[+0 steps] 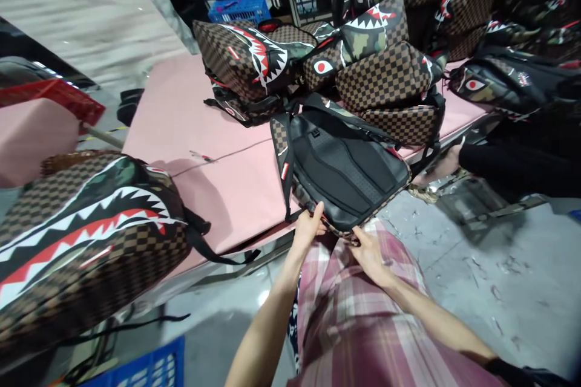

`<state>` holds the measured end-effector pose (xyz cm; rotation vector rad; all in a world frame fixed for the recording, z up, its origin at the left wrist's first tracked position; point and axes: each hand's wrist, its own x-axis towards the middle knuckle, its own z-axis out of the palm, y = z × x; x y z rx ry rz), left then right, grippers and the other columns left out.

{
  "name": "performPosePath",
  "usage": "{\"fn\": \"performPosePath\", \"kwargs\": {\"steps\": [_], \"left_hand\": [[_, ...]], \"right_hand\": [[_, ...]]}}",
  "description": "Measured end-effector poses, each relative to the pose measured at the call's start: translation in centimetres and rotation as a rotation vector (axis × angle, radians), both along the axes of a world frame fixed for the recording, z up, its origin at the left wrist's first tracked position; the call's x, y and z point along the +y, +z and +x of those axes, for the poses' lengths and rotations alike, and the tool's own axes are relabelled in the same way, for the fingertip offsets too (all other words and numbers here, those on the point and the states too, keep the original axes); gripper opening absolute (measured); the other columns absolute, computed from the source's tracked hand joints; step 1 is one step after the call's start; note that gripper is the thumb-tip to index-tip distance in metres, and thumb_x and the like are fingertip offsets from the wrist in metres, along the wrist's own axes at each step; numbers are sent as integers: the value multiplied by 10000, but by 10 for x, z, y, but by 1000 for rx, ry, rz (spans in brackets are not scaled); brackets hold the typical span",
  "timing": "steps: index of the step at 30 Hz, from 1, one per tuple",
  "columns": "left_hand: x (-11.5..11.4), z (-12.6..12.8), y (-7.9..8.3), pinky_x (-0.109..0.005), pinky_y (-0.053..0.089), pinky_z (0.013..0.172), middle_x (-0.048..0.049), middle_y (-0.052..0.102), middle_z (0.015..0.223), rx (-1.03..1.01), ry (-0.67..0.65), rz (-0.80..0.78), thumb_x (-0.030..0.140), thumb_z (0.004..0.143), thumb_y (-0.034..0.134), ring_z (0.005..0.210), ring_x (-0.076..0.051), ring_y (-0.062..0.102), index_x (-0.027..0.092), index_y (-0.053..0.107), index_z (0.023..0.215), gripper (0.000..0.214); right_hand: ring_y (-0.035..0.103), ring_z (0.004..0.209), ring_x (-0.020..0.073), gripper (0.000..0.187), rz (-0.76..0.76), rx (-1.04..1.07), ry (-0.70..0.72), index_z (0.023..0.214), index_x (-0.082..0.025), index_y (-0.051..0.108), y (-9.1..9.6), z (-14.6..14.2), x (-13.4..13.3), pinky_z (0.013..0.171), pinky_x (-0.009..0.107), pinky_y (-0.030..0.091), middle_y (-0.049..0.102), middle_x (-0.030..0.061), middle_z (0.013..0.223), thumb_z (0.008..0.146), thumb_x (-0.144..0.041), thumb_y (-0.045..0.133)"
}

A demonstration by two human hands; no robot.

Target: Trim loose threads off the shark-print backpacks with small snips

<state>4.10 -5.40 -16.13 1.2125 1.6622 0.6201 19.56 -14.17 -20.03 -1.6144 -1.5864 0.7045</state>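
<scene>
A backpack [345, 163] lies at the table's near edge with its black padded back panel facing up and its straps loose. My left hand [310, 227] is closed on its lower left edge, the thumb on top. With fingers and thumb, my right hand [367, 248] grips the bottom edge nearest my body. Both hands hold the one bag, close to my plaid garment. The underside of the bag and some fingertips are hidden. Just behind it, checkered bags with shark-mouth prints [381, 81] are stacked.
Another shark-print backpack [100, 224] sits at the left on the pink table [177, 97]. A co-worker's hand [442, 166] and dark sleeve reach in from the right. Blue crates [238, 10] stand behind and at the lower left. A small tool [201, 157] lies on the table.
</scene>
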Motion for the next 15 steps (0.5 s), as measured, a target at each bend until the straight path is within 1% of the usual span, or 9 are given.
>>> {"fn": "performPosePath", "kwargs": {"steps": [1,3,5,7,9,11,13,14,15], "left_hand": [[0,1,1,-253,477,522,-80,654,626,39,-2,-1,588,834,398,534,-178,630,134,598,780,498],[0,2,4,-268,452,531,-85,635,568,143,15,10,557,826,425,529,-198,619,141,608,723,465],[-1,2,7,-287,420,556,-113,642,600,261,59,43,516,815,449,614,-243,630,149,617,708,417],[-2,-2,10,-294,381,574,-134,655,667,423,78,107,517,814,432,712,-281,627,160,620,705,418],[-2,-10,12,-283,346,575,-122,652,672,568,48,174,549,820,394,721,-274,617,173,612,681,457],[-2,-24,14,-266,323,563,-90,636,629,644,31,213,571,829,352,673,-238,603,184,595,659,488],[-3,-41,16,-255,317,553,-66,618,593,650,66,195,574,822,352,642,-217,589,191,571,638,478],[-3,-49,17,-254,318,551,-59,611,578,658,87,178,579,812,363,640,-217,585,194,555,621,470],[-3,-57,17,-256,321,551,-56,605,568,671,103,156,585,801,375,644,-221,583,196,536,600,467]], "right_hand": [[618,659,178,260,25,-11,-5,962,-201,669,1,1,2,580,251,423,692,31,756,775,-169,492],[609,644,170,250,80,-30,-12,822,-206,688,6,5,7,581,253,409,687,33,723,784,-134,452],[594,618,164,250,136,-54,-7,725,-214,687,13,8,11,577,257,397,675,32,675,796,-146,456],[576,596,164,229,185,-67,-13,695,-223,689,22,10,14,577,266,390,659,30,632,806,-199,490],[566,591,166,208,218,-55,-43,701,-229,696,29,16,18,591,276,389,651,26,614,801,-244,514],[575,626,174,225,230,-14,-126,724,-221,698,36,33,25,625,287,400,664,31,650,803,-247,489],[588,696,187,252,213,46,-244,762,-198,692,41,62,38,660,299,413,683,52,738,810,-241,449],[589,721,193,250,194,77,-298,789,-184,689,43,78,45,660,300,416,686,65,782,809,-252,449],[587,734,198,224,167,106,-323,790,-174,686,43,95,52,658,299,418,685,69,798,792,-275,486]]}}
